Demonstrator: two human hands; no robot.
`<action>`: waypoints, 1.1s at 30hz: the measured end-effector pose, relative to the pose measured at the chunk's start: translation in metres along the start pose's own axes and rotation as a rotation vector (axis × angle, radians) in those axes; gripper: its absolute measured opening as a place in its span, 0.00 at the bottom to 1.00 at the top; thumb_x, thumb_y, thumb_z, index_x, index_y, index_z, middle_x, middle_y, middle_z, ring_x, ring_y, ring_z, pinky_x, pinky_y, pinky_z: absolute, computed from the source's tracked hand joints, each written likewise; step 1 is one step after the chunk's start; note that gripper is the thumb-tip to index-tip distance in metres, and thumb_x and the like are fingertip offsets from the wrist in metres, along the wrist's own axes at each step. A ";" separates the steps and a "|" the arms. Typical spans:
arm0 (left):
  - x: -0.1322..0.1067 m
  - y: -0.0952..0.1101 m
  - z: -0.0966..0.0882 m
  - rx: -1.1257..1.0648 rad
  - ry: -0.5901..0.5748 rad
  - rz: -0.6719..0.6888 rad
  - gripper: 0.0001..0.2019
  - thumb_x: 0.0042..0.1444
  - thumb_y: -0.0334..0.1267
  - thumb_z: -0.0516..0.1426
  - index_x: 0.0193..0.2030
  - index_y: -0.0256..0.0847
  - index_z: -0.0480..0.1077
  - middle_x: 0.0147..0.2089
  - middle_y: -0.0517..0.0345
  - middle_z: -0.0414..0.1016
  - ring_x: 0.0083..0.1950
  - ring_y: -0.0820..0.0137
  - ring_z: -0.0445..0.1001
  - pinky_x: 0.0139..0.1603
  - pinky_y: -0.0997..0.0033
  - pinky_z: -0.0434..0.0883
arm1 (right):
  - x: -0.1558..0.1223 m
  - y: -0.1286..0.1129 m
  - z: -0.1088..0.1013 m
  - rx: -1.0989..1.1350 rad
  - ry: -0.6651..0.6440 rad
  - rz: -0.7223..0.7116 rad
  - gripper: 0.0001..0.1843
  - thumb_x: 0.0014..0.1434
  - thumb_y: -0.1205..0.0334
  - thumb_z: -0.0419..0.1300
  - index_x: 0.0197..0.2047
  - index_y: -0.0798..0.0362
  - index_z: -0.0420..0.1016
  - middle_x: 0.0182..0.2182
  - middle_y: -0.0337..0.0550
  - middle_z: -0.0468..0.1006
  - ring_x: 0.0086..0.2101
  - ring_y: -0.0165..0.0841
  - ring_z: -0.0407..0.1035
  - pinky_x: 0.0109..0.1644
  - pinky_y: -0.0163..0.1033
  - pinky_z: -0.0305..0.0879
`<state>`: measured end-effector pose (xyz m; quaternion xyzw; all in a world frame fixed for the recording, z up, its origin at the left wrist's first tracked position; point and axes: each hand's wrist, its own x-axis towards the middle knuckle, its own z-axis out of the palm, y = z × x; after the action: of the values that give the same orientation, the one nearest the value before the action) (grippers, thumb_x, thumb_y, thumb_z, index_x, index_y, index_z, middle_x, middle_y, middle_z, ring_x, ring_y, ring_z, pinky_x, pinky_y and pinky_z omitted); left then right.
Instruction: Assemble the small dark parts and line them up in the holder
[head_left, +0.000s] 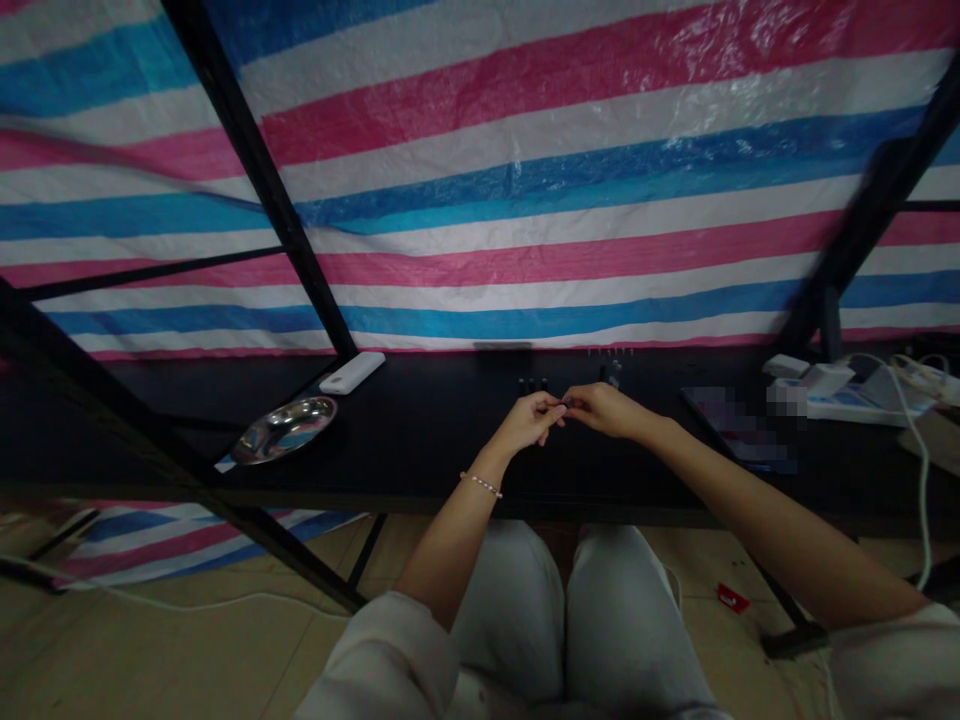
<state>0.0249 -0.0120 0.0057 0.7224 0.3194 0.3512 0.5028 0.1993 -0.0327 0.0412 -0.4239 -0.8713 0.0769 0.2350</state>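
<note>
My left hand [529,421] and my right hand [606,411] meet above the black table, fingertips pinched together. Between them is a small dark piece [564,404], mostly covered by the fingers and too small to identify. Just behind my left hand, small black upright pieces [532,384] stand in a short row. Beyond my right hand are a few more small dark pieces [615,374], partly hidden by it. A line of several tiny pale pegs [611,352] runs along farther back.
A shiny metal dish [286,430] and a white oblong device [352,373] lie at left. To the right are a dark phone-like slab [739,430] and a white power strip [855,402] with plugs and cables. Black frame posts [262,180] rise before a striped sheet [540,230].
</note>
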 end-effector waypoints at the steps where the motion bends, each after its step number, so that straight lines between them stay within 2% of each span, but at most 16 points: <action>1: 0.000 0.000 0.000 -0.005 0.020 0.002 0.14 0.52 0.46 0.53 0.37 0.35 0.64 0.28 0.60 0.69 0.14 0.85 0.58 0.13 0.83 0.54 | 0.000 0.005 -0.001 0.036 0.020 0.039 0.08 0.54 0.60 0.54 0.31 0.55 0.70 0.22 0.39 0.72 0.23 0.28 0.65 0.26 0.31 0.56; 6: 0.001 0.000 -0.002 0.015 0.123 0.005 0.16 0.51 0.48 0.54 0.34 0.35 0.66 0.24 0.63 0.66 0.13 0.84 0.56 0.12 0.82 0.53 | 0.000 0.044 -0.010 0.216 0.143 0.379 0.11 0.51 0.56 0.56 0.31 0.57 0.69 0.18 0.37 0.70 0.17 0.26 0.63 0.22 0.31 0.57; 12: 0.001 -0.001 -0.001 0.116 0.065 -0.023 0.14 0.51 0.47 0.53 0.30 0.35 0.66 0.21 0.62 0.66 0.14 0.83 0.57 0.13 0.82 0.53 | -0.004 0.078 -0.009 0.187 0.188 0.589 0.08 0.50 0.60 0.57 0.25 0.55 0.67 0.16 0.37 0.70 0.15 0.25 0.62 0.20 0.31 0.58; 19: 0.002 -0.003 -0.002 0.128 0.051 -0.037 0.13 0.51 0.44 0.53 0.28 0.35 0.67 0.19 0.63 0.65 0.13 0.82 0.56 0.13 0.82 0.53 | -0.001 0.087 0.005 0.126 0.174 0.713 0.07 0.51 0.61 0.57 0.25 0.56 0.69 0.19 0.39 0.73 0.15 0.24 0.64 0.19 0.29 0.58; 24: 0.001 -0.001 -0.002 0.121 0.047 -0.046 0.12 0.51 0.44 0.53 0.28 0.35 0.67 0.18 0.63 0.65 0.13 0.83 0.56 0.13 0.82 0.53 | 0.000 0.093 0.010 0.059 0.185 0.767 0.07 0.51 0.60 0.57 0.28 0.56 0.70 0.21 0.40 0.75 0.16 0.25 0.65 0.21 0.30 0.58; 33: -0.001 0.003 -0.002 0.127 0.039 -0.054 0.11 0.51 0.42 0.53 0.27 0.35 0.67 0.18 0.64 0.65 0.13 0.82 0.57 0.14 0.81 0.53 | 0.000 0.090 0.008 -0.040 0.104 0.783 0.07 0.52 0.60 0.56 0.29 0.55 0.70 0.25 0.42 0.75 0.18 0.26 0.65 0.23 0.31 0.57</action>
<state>0.0226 -0.0127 0.0092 0.7369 0.3701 0.3308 0.4590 0.2588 0.0237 0.0046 -0.7320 -0.6319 0.1222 0.2235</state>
